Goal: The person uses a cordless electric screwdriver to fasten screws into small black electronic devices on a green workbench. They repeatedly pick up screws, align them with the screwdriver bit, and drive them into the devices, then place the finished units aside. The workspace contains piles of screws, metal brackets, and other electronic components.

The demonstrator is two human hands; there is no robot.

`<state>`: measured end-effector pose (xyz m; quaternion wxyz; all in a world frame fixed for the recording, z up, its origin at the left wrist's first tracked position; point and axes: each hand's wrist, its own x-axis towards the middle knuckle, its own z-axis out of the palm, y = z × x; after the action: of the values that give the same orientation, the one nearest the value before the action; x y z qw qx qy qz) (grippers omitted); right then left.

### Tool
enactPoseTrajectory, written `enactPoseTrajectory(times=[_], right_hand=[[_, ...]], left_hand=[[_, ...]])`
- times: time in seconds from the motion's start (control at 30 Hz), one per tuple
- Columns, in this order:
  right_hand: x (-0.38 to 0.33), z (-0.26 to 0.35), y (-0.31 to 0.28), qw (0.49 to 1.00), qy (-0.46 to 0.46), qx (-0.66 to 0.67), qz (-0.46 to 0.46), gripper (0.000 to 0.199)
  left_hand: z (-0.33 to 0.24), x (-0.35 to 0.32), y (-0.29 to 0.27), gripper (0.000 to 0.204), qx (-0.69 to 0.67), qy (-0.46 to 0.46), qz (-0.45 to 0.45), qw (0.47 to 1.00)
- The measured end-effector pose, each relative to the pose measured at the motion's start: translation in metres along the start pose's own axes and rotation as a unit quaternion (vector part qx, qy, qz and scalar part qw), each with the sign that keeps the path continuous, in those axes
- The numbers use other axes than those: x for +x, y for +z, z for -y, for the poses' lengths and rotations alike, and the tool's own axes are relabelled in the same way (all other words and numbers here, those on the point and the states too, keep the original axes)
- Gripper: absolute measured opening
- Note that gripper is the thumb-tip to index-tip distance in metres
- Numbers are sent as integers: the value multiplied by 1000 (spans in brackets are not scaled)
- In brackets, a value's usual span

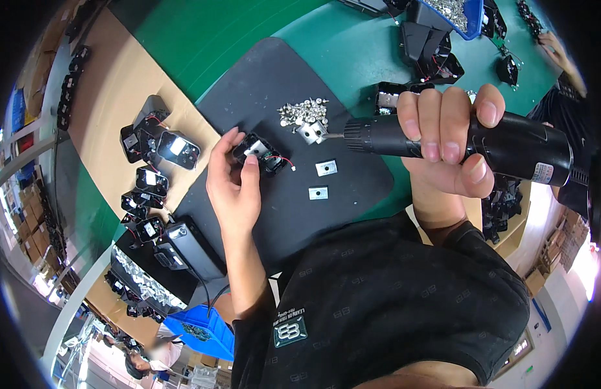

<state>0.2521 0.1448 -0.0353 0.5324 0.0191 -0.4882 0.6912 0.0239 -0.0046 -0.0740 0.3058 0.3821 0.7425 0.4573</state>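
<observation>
My right hand (pixel 449 139) is wrapped round a black electric screwdriver (pixel 520 146), held level with its bit pointing left. The bit's tip is at a small silver metal plate (pixel 309 133) beside a heap of screws (pixel 303 111); whether they touch I cannot tell. With thumb and fingers, my left hand (pixel 234 181) grips a small black plastic housing (pixel 269 160) on the dark mat (pixel 281 220). The thumb presses on a metal piece inside it, and a red wire with a white plug sticks out. Two more metal plates (pixel 325 168) lie apart on the mat.
More black housings (pixel 151 181) stand on the wooden board at left, near a dark grey box (pixel 190 246) with a cable. Far right are black housings (pixel 433 55) and a blue bin (pixel 472 19) of small metal parts. Another person's hand (pixel 554 52) shows at the right edge.
</observation>
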Motion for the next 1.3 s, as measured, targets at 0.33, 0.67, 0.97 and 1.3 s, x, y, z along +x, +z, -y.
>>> enactPoseTrajectory(times=[0.33,0.67,0.97,1.3], right_hand=[[-2,-6,1,1000,-2,17,0,46],[3,4,21,998,25,62,-8,33],[8,6,30,992,46,115,3,33],[9,4,27,991,59,117,5,34]], left_hand=[[-5,-2,7,25,69,-1,-4,998],[-25,-22,1,35,164,173,-66,969],[-28,-7,22,39,164,371,28,913],[-17,-7,23,27,117,363,15,924]])
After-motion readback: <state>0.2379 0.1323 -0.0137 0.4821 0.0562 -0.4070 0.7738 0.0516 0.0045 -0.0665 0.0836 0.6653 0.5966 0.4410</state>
